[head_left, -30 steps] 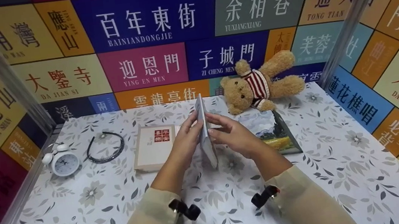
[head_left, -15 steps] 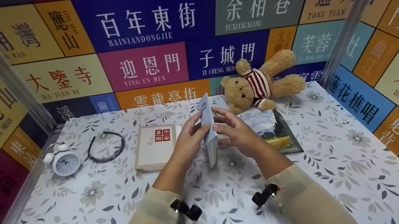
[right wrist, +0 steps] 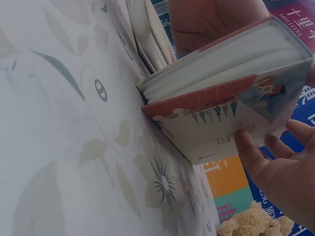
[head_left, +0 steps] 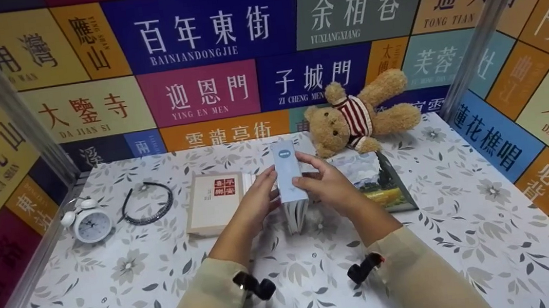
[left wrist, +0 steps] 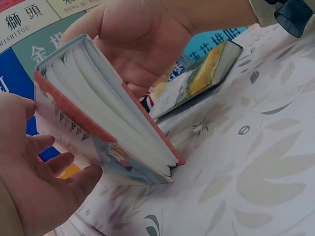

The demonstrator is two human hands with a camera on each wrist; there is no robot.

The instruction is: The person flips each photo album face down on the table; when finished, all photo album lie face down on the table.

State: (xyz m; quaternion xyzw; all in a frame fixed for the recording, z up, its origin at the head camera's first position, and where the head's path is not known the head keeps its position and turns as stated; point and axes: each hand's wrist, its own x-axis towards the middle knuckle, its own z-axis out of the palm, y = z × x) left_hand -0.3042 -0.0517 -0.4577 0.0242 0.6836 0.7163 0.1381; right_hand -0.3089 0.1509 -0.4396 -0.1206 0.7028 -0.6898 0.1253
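Observation:
A light-blue hardback book (head_left: 287, 176) stands on its open edges on the table, spine upward, between my two hands. My left hand (head_left: 257, 200) holds it from the left, fingertips at the cover and spine edge. From the right, my right hand (head_left: 330, 181) holds it with the thumb by the spine and a finger farther along. In the left wrist view the pages (left wrist: 98, 93) fan slightly between red-edged covers. Small pennants decorate the cover (right wrist: 206, 132) in the right wrist view, where my right fingertips touch it.
Left of my hands lies a beige book (head_left: 213, 207) with red print. A painted-cover book (head_left: 381, 183) lies at right, below a teddy bear (head_left: 353, 116) in a striped sweater. A black headband (head_left: 149, 220) and white alarm clock (head_left: 90, 224) are farther left.
The held book has turned between my hands: its narrow edge-on view has become a broad view of the blue spine. My left thumb has left the spine; the other objects have stayed put.

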